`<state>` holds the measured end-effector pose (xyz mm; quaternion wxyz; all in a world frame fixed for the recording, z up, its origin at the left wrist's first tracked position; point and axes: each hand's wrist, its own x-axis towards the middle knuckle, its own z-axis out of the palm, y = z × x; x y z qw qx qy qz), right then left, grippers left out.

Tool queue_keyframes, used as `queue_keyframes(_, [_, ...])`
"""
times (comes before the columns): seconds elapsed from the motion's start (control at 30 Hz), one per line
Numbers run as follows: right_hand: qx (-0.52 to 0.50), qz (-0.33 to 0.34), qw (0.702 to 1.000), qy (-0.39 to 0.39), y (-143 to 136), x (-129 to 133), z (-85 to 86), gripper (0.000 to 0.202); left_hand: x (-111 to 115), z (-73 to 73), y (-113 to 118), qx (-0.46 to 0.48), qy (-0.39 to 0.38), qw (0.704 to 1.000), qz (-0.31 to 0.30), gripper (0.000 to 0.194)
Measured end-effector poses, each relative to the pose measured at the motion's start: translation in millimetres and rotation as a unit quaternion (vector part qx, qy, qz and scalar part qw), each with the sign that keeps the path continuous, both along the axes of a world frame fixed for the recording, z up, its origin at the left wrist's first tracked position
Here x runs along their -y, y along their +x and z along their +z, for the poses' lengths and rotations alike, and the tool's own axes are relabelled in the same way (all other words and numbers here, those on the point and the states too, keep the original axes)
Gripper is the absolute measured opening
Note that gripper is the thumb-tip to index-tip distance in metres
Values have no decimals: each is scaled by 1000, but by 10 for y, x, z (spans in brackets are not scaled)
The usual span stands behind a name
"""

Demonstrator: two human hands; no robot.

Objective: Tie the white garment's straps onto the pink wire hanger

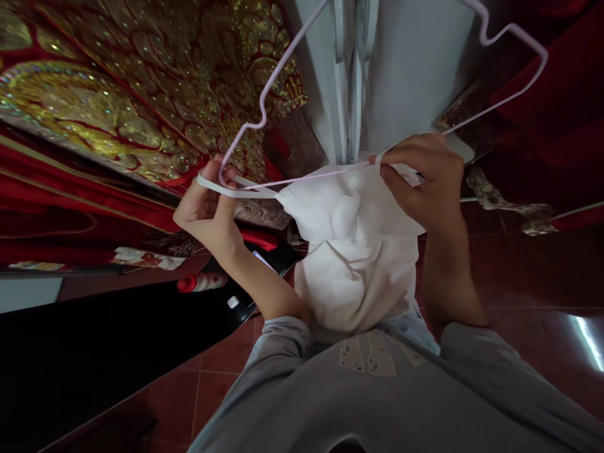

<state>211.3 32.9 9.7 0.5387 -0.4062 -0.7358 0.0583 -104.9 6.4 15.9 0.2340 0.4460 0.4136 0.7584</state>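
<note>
The left hand point(210, 204) and right hand point(425, 173), apart, pinch straps point(257, 194) at the lower edge of the pink hanger point(309, 177), where loosened grips could drop the white cloth point(358, 264).

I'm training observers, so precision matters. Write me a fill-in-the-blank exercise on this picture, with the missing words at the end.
1. The left hand and right hand hold a pale pink clothes ____.
2. The garment with straps at both hands is ____ in colour.
3. The bottle on the black table has a ____ cap.
4. The sequined fabric is on the person's ____ side.

Missing words: hanger; white; red; left.
</note>
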Motion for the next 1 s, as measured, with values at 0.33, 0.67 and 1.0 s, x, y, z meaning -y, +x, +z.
queue_keyframes(0.33, [-7, 3, 1000, 6, -44, 40, -58, 13, -331, 375, 240, -270, 97, 957, -53, 25])
queue_keyframes(0.67, [31, -17, 999, 6, -19, 32, -75, 10, -327, 607, 215, -327, 5, 939, -103, 22])
queue_keyframes(1.0, [29, -24, 999, 5, -83, 35, -97, 11, -298, 70, 379, 51, -38, 992, -113, 15])
